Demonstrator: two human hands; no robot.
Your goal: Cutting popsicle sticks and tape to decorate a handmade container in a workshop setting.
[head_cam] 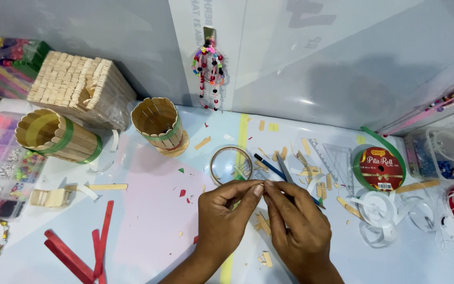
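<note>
We pinch something too small to make out between the fingertips of our left hand [222,213] and right hand [295,221], just in front of the clear tape roll [230,164], and judge it could slip and vanish among the wooden stick scraps [262,223] below.

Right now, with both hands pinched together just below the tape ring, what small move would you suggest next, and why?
Probably draw the left hand and right hand slowly apart. Their fingertips meet on something too thin to make out, just below the clear tape ring, so a gentle pull would likely free or stretch it without knocking the wooden stick scraps beneath.
</note>
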